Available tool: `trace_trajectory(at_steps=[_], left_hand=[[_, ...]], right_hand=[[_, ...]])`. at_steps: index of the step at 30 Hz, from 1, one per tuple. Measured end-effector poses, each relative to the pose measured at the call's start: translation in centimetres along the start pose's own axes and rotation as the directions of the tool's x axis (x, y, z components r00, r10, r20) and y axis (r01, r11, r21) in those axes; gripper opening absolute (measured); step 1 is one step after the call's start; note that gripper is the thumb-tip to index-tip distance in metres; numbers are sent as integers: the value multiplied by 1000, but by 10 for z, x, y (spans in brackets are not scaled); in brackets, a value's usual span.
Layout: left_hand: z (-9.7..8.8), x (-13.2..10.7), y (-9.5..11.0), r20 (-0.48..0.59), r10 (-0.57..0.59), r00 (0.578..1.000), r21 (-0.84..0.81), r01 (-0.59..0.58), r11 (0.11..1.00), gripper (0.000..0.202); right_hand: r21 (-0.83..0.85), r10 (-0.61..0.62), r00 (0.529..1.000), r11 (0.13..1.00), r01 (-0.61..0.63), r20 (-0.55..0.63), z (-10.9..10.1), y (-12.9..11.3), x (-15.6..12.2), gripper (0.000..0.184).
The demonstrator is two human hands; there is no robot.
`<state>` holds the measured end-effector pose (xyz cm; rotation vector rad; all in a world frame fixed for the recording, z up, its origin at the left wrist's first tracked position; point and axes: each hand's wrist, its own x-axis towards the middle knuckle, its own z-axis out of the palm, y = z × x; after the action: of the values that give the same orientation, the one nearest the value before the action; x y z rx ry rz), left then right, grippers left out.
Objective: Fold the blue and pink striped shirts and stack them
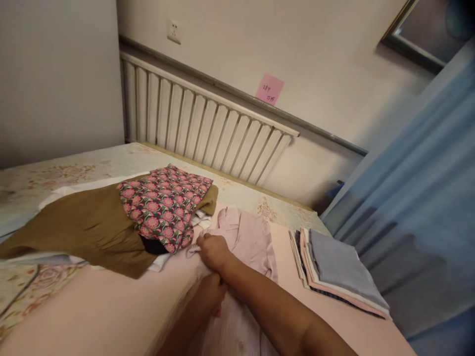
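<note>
we judge the pale pink shirt (256, 242) to be light, limp and quick to crease, with nothing fragile about it; the thin cloth looks more likely to bunch than to slip. we would take hold of it by a doubled edge or a seam, where the cloth has a little more body, and keep the grip flat.

our right hand (214, 251) is clenched on a gathered bit of the shirt's edge. our left hand (211, 290), just beside the right wrist at six o'clock, looks curled, but blur and overlap mean we cannot tell what it grips.

from the right hand, the shirt spreads over the pink surface (122, 311) towards two o'clock, and pale cloth runs blurred towards six. the floral cloth (166, 202) lies at ten o'clock, on the brown garment (92, 227); the folded stack (341, 267) sits well apart at three.
</note>
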<state>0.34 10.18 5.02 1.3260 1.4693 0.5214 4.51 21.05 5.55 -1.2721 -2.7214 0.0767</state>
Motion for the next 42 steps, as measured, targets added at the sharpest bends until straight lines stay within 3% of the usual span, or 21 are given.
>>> trace_trajectory(at_steps=[3,4,6,8,11,14,16,18,20,21,23,27,33,39,42], left_hand=[[7,10,-12,-7,32,999,-21,-32,999,17],[10,13,-16,-8,33,999,-25,-33,999,16],[15,20,-23,-11,28,1000,-34,-29,999,15],[18,25,-26,-11,15,1000,-45,-16,999,14],[17,25,-25,-10,16,1000,-8,-16,1000,14],[9,15,-19,-132,122,984,149,-102,984,13],[2,5,-15,-311,211,927,275,-124,953,13],[-5,-5,-13,-477,284,832,388,-91,917,17],[-12,-15,-13,-570,330,752,480,-22,877,23],[-15,-20,-15,-589,338,734,516,20,856,26],[-22,-28,-19,-587,298,753,560,112,821,30],[-36,-44,-34,-488,149,860,599,205,774,20],[-50,-54,-57,-337,14,941,473,157,867,12],[-50,-46,-59,-283,43,958,396,75,915,7],[-47,-41,-54,-285,107,952,390,13,921,10]], right_hand=[[156,110,979,984,-83,-173,-18,10,5,14],[252,170,954,962,-106,-246,-28,15,8,14],[529,348,860,841,-112,-372,-52,27,17,14],[634,424,814,768,-92,-396,-78,40,26,15],[709,466,784,704,-47,-410,-111,56,38,20],[740,475,771,673,-9,-423,-131,65,42,22],[735,466,774,678,0,-429,-135,69,42,18],[721,451,781,692,-1,-432,-135,71,41,14],[707,440,788,707,-7,-432,-133,73,39,13],[701,437,789,713,-12,-431,-132,74,38,14],[693,439,791,721,-25,-427,-130,76,35,17],[687,453,795,724,-63,-404,-126,80,28,26],[702,500,791,700,-129,-353,-114,86,16,29],[735,520,803,658,-160,-291,-98,84,15,35],[742,456,850,659,-125,-262,-91,70,20,38]])
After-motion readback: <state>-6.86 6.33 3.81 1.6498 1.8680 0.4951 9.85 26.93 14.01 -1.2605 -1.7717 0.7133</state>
